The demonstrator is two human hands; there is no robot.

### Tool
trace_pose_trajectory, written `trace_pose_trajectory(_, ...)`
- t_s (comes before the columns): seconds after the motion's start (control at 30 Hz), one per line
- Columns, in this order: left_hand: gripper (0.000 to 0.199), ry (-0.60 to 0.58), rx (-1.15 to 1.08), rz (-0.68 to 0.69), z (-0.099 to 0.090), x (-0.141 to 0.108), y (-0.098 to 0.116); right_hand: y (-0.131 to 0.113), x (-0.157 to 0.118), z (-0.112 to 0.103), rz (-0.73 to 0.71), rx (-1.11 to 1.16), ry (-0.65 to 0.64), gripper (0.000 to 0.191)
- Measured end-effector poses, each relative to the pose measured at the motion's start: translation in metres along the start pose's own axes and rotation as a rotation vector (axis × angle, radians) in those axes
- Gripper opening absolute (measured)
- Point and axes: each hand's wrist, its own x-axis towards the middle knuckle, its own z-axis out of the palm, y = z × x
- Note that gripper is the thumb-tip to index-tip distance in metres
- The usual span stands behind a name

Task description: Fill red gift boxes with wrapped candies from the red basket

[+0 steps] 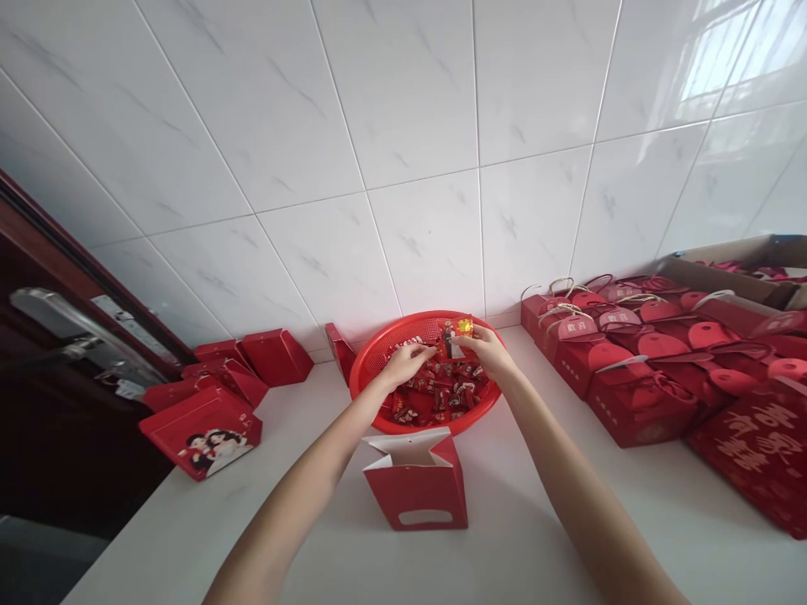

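Observation:
A red plastic basket (361,370) holds many wrapped candies (445,395) and stands against the tiled wall. Over its right side, my right hand (493,353) grips a red and gold candy packet (455,338) printed with a couple. My left hand (407,365) is over the basket's left half, thumb and fingers brought together; whatever may be between them is too small to make out. In front of the basket a red paper gift bag (416,496) stands upright with its top open and its white inside showing.
Folded red gift bags (214,428) lean together at the left, near a dark door with a metal handle (56,323). At the right stand rows of red gift boxes (636,395) with cord handles. Behind them is a cardboard box (725,281). Another red bag (340,351) touches the basket's left.

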Motion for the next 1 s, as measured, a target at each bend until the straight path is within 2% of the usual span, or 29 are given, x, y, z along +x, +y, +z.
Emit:
trace_pose_trajectory(0.13, 0.026, -0.025, -0.088, -0.034, -0.0013, -0.0011, -0.001, 0.0006, 0.0007, -0.0001, -0.021, -0.005, 0.005, 0.032)
trace_pose_trajectory(0.43, 0.044, -0.076, -0.274, -0.047, -0.0019, -0.0021, -0.0033, 0.0004, 0.0007, 0.0009, -0.022, -0.006, 0.01, 0.032)
trace_pose_trajectory(1.0, 0.032, 0.1, -0.338, 0.068, -0.0061, -0.0006, -0.0014, 0.0006, -0.0004, 0.0004, -0.018, -0.045, 0.013, 0.028)
